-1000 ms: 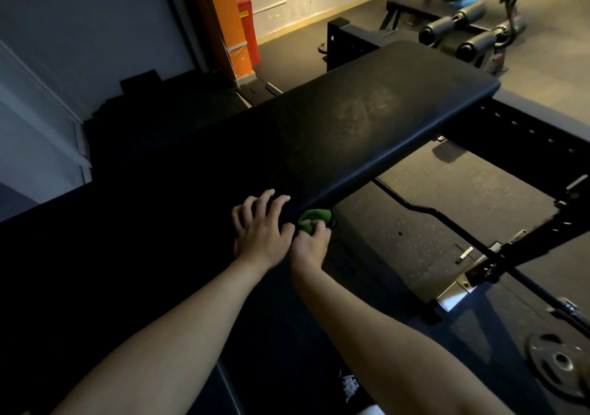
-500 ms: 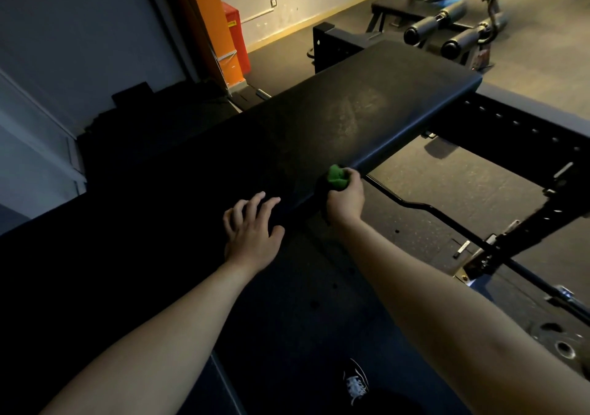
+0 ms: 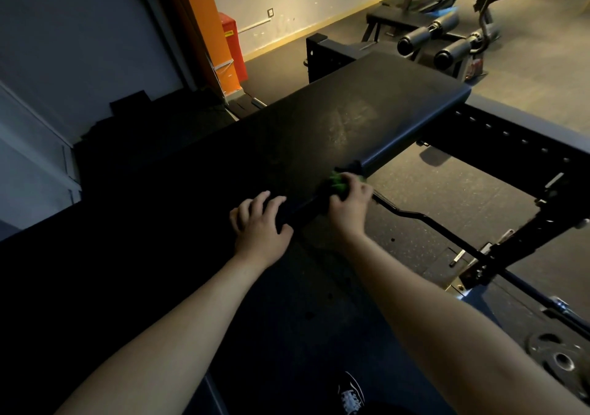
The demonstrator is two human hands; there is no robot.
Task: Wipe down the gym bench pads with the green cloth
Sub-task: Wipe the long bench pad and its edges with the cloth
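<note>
A long black bench pad (image 3: 367, 117) runs from the lower left to the upper right, with a dusty patch near its far end. My right hand (image 3: 349, 202) grips a bunched green cloth (image 3: 338, 182) against the pad's near side edge. Only a small part of the cloth shows past my fingers. My left hand (image 3: 260, 226) rests on the pad's near edge, fingers spread and lightly curved, a little left of the right hand.
A curved black barbell (image 3: 447, 232) lies on the floor under the pad's right side. A black rack frame (image 3: 523, 149) stands to the right, a weight plate (image 3: 562, 358) at the lower right. Roller-pad machines (image 3: 443, 42) stand beyond. An orange pillar (image 3: 204, 28) rises at the back left.
My right hand has slid the green cloth along the pad's side edge, away from the left hand toward the far end. The left hand has stayed put.
</note>
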